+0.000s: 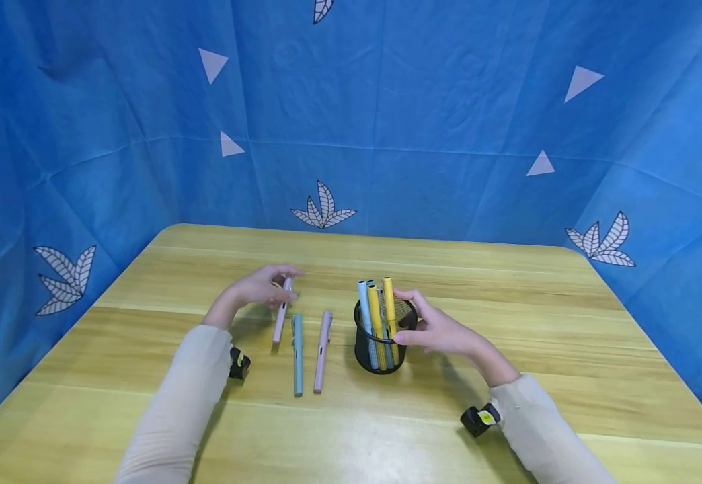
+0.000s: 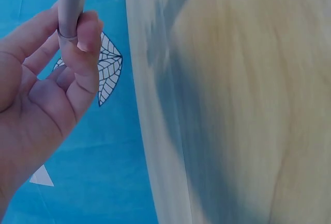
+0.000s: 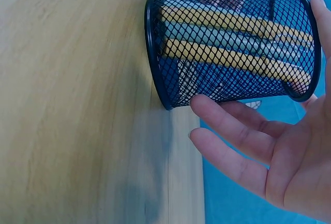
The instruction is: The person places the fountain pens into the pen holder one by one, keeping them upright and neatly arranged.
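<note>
Around the far end of a lilac pen [image 1: 280,323], my left hand [image 1: 258,286] pinches with thumb and fingers. The pen leans, its lower end close over the table; the left wrist view shows the fingertips on the pen's barrel [image 2: 72,6]. My right hand [image 1: 444,331] grips the rim of a black mesh pen holder [image 1: 360,353] from the right, thumb at the near side of the rim. The holder stands upright with yellow pens [image 1: 375,306] and light blue pens [image 1: 364,306] in it. In the right wrist view, two fingers [image 3: 232,131] extend beside the mesh wall.
A teal pen [image 1: 298,356] and another lilac pen [image 1: 322,356] lie side by side between my left hand and the holder. The wooden table [image 1: 351,437] ends at a blue patterned curtain [image 1: 423,101] behind. Each wrist wears a small black camera [image 1: 480,420].
</note>
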`<state>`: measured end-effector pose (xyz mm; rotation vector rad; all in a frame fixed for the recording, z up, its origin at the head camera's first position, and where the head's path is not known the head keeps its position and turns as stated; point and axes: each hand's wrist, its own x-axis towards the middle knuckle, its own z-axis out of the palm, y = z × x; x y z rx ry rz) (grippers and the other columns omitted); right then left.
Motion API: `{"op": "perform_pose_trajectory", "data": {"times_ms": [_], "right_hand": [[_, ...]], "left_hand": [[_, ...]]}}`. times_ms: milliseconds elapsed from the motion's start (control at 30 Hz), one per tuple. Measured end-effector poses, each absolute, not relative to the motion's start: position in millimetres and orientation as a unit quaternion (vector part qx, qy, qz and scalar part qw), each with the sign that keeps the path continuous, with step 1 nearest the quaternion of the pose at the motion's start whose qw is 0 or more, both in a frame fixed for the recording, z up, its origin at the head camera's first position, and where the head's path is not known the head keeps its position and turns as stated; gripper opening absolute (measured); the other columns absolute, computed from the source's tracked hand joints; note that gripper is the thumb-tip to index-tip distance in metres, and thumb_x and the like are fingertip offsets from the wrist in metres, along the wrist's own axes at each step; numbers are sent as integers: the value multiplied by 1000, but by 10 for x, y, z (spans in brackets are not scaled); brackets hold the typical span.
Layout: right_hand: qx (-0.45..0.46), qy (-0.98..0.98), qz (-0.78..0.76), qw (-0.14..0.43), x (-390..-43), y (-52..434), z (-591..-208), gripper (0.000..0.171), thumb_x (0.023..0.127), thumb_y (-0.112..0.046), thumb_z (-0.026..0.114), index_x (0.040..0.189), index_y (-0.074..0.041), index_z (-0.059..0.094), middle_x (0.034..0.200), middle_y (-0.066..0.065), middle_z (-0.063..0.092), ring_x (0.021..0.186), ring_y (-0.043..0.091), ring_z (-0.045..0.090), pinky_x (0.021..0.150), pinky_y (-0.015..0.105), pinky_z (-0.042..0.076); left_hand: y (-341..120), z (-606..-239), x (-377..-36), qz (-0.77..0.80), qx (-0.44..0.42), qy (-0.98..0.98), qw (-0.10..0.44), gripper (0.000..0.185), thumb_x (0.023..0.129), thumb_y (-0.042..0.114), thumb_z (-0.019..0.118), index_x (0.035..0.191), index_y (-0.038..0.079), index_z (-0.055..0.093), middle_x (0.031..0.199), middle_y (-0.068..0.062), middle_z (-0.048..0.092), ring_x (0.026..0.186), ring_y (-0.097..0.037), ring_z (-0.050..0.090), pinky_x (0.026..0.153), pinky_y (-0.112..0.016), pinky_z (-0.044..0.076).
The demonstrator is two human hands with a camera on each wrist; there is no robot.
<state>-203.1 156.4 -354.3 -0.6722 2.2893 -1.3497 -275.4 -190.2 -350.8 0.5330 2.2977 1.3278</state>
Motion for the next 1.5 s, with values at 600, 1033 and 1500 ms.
{"op": "perform_pose_trajectory", "data": {"times_ms": [600, 1033, 1500], "right_hand": [[-248, 813, -487, 200, -2029, 1560, -3556, 71, 85, -21, 62, 137, -14, 15, 76, 13, 52, 50, 12, 34, 45, 25, 38], [-250, 813, -487, 198, -2023, 1565, -3550, 71, 85, -16, 61, 138, -16, 14, 73, 10, 49, 50, 13, 34, 44, 28, 39], [-242, 817, -485, 197, -2013, 1569, -3537, 70, 85, -19, 62, 138, -18, 16, 80, 15, 48, 52, 13, 35, 44, 27, 38]], "left_hand": [[-1782, -3440, -2741, 484, 230, 827, 172, 53, 84, 1, 57, 132, -5, 36, 85, -14, 52, 65, -19, 49, 54, -27, 44], [-1662, -3320, -2679, 476, 245, 833, 138, 50, 84, 3, 58, 131, 3, 41, 87, -13, 55, 68, -22, 52, 53, -27, 45], [-1435, -3066, -2517, 484, 295, 817, 108, 50, 84, 5, 60, 131, 7, 42, 94, -12, 58, 72, -22, 56, 55, -33, 46]]}}
